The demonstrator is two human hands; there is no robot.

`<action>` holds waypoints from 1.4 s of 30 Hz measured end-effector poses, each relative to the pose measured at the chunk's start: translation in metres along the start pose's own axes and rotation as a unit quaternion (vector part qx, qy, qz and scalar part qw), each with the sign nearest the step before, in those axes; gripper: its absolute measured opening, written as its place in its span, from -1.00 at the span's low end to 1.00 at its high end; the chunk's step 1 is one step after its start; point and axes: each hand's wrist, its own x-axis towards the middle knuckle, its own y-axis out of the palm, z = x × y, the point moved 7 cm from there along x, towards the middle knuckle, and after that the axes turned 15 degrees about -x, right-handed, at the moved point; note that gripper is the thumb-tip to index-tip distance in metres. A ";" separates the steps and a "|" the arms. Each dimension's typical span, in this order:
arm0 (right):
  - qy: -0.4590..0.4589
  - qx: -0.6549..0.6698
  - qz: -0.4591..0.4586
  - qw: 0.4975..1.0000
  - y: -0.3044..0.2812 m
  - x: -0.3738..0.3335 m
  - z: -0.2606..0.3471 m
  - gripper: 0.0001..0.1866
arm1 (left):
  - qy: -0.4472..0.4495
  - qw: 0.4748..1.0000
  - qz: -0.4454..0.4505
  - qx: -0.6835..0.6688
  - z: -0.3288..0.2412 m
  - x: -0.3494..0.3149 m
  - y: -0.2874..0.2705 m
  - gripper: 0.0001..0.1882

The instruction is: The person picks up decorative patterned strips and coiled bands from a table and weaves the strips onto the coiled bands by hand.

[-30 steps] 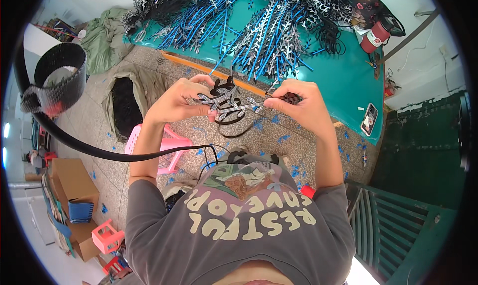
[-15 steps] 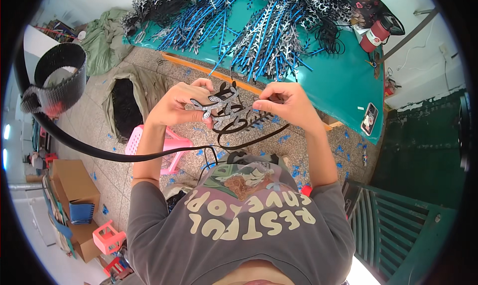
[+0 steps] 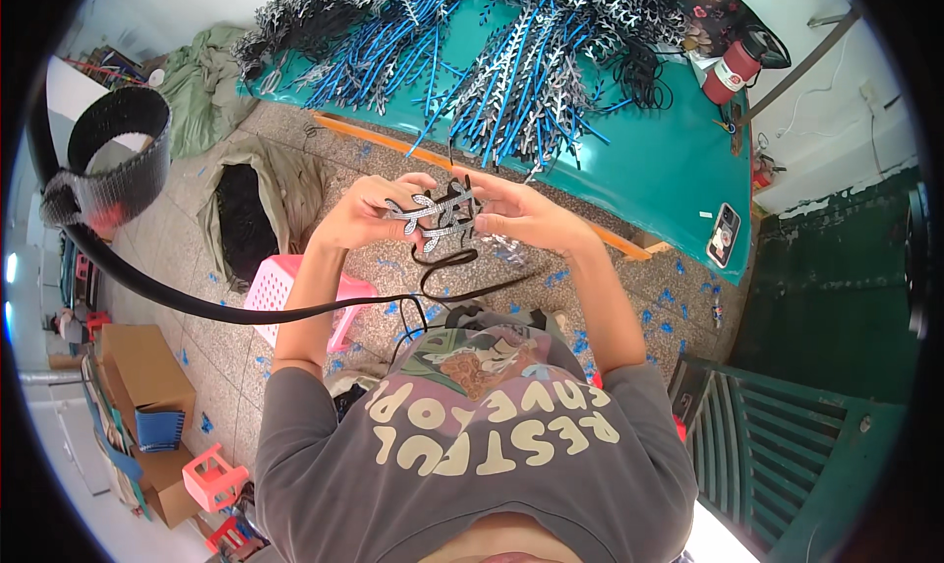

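Note:
A strip of black and silver leaf-shaped trim [image 3: 438, 219], folded into several layers, is held in front of my chest. My left hand [image 3: 372, 214] pinches its left end between thumb and fingers. At the opposite end, my right hand [image 3: 526, 216] has its thumb and fingers closed on the layers, with the fingers partly hiding them. A black ribbon tail [image 3: 447, 261] loops beneath the hands and trails to the right. Shiny silver pieces [image 3: 503, 248] show below my right hand, too blurred to make out.
Beyond my hands, a green-covered table [image 3: 669, 175] carries a heap of similar trim with blue strips [image 3: 521, 81], a phone [image 3: 726, 234] and a red bottle [image 3: 733, 69]. A pink stool [image 3: 280, 293] and an open sack [image 3: 246, 209] stand left. A black curved arm [image 3: 177, 297] crosses there.
My right hand has moved left, up against the folded trim, so my hands are closer together. My left hand has shifted slightly right. The loose ribbon loop is smaller.

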 end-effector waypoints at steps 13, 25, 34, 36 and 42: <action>-0.094 0.115 0.016 0.989 -0.006 -0.003 0.025 -0.85 | -0.070 0.996 0.059 -0.015 0.030 -0.003 -0.020 -0.70; -0.034 -0.204 -0.012 0.978 -0.013 -0.006 0.030 -0.77 | -0.224 0.949 0.163 0.151 0.035 0.022 0.018 -0.69; 0.150 -0.047 -0.287 0.945 -0.031 -0.054 -0.050 -0.60 | -0.111 0.971 0.017 0.210 0.015 0.018 0.010 -0.81; 0.149 0.110 -0.293 0.938 -0.015 -0.047 -0.062 -0.55 | -0.100 0.973 0.020 0.207 0.013 0.018 0.013 -0.82; 0.030 0.454 -0.308 0.835 -0.011 -0.017 -0.045 -0.82 | -0.062 0.967 0.014 0.248 -0.003 0.004 0.013 -0.85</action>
